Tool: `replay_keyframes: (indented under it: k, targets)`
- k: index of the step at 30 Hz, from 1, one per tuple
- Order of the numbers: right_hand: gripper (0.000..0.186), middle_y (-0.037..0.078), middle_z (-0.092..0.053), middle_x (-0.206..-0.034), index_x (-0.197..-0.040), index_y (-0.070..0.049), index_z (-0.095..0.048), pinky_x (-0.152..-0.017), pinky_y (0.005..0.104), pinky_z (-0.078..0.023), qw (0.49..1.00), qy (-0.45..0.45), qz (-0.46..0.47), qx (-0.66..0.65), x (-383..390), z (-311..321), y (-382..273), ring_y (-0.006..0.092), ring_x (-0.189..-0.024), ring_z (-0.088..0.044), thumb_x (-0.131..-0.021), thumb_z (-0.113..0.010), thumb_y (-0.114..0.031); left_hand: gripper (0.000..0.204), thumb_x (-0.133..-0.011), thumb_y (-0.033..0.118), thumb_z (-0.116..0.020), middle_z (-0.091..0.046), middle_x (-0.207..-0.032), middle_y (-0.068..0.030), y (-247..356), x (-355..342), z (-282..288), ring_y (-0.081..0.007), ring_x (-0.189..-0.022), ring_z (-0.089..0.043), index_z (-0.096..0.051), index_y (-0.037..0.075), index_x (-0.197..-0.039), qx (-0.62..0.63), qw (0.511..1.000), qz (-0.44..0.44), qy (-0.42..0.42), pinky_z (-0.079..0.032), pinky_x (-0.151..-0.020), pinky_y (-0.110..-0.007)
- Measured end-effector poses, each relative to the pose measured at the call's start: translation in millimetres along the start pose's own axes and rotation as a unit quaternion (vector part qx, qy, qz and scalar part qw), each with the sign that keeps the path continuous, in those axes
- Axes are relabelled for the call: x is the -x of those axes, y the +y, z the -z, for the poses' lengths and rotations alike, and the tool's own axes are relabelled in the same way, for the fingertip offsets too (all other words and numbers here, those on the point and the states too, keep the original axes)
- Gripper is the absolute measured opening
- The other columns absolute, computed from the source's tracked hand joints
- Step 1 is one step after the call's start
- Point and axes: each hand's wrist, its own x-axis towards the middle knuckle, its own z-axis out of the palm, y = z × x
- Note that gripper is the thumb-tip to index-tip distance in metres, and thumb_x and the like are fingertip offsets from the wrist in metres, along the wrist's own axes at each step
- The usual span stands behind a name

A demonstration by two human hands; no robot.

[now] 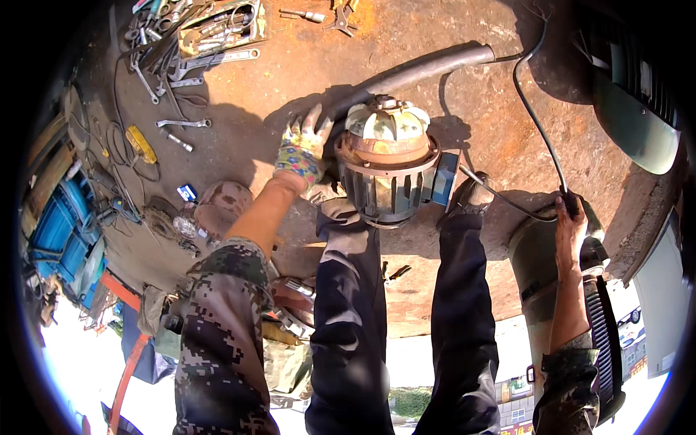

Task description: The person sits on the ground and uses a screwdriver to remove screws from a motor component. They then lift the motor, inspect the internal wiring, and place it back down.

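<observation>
A motor (388,163) with a ribbed housing and a pale, worn domed top stands upright between my feet. On its right side sits a blue box (445,177), with a black cable (533,109) running from it. My right hand (571,225), bare, is closed around that cable at the right. My left hand (301,148), in a patterned glove, is at the motor's left side with its fingers spread. Those fingers are next to the near end of a thick dark hose (428,67) lying behind the motor; whether they touch it I cannot tell.
Several wrenches (217,59) and a tray of sockets (221,29) lie at the far left. Pliers (342,16) lie at the back. A yellow tool (141,143) rests on the left. A large green ribbed motor (533,254) stands by my right arm.
</observation>
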Motion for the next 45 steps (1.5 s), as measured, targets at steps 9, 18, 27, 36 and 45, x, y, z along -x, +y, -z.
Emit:
replay_keyframes:
  k: [9, 18, 27, 36, 45]
  targets:
    - [0.051, 0.015, -0.065, -0.123, -0.138, -0.003, -0.063, -0.104, 0.0390, -0.048, 0.969, 0.110, 0.004, 0.220, 5, -51, 51, 0.0282, -0.117, -0.062, -0.100, -0.080, -0.031, 0.089, -0.091, 0.035, -0.075, -0.029, -0.170, -0.0244, -13, -26, -58, -0.0478, -0.154, -0.031, -0.033, 0.013, -0.167, 0.004, 0.999, -0.029, -0.011, -0.025, -0.129, -0.057]
    - [0.056, 0.025, -0.056, -0.133, -0.145, -0.010, -0.063, -0.108, 0.0507, -0.049, 0.940, 0.086, 0.022, 0.330, -20, -32, 13, 0.0428, -0.126, -0.060, -0.098, -0.077, -0.037, 0.070, -0.098, 0.015, -0.064, -0.056, -0.148, -0.0275, -7, -63, -25, -0.0434, -0.130, -0.059, -0.038, 0.002, -0.162, -0.009, 0.999, 0.052, -0.005, -0.046, -0.109, -0.052]
    - [0.082, 0.036, -0.040, -0.159, -0.159, 0.000, -0.046, -0.120, 0.0520, -0.041, 0.910, 0.052, -0.019, 0.410, -2, 5, 36, 0.0504, -0.147, -0.044, -0.100, -0.076, -0.047, 0.065, -0.087, 0.022, -0.076, -0.069, -0.134, -0.0145, -169, 28, 6, -0.0367, -0.123, -0.066, -0.057, 0.014, -0.148, -0.021, 0.983, 0.179, 0.029, -0.050, -0.105, -0.051]
    - [0.100, 0.037, -0.024, -0.170, -0.166, -0.001, -0.036, -0.130, 0.0509, -0.029, 0.879, -0.022, -0.075, 0.471, 50, 11, 18, 0.0517, -0.156, -0.031, -0.097, -0.070, -0.065, 0.046, -0.106, 0.022, -0.051, -0.061, -0.151, -0.0110, -310, 78, 46, -0.0352, -0.140, -0.056, -0.057, 0.020, -0.152, -0.217, 0.920, 0.276, 0.173, -0.039, -0.119, -0.050]
    - [0.039, 0.008, -0.075, -0.113, -0.135, 0.001, -0.065, -0.090, 0.0333, -0.056, 0.986, -0.129, -0.064, 0.080, 126, 32, -41, 0.0189, -0.098, -0.068, -0.099, -0.074, -0.011, 0.054, -0.096, 0.022, -0.070, -0.059, -0.147, -0.0197, -236, 339, 10, -0.0412, -0.136, -0.054, -0.058, 0.011, -0.148, 0.105, 0.935, 0.273, 0.203, -0.044, -0.114, -0.051]
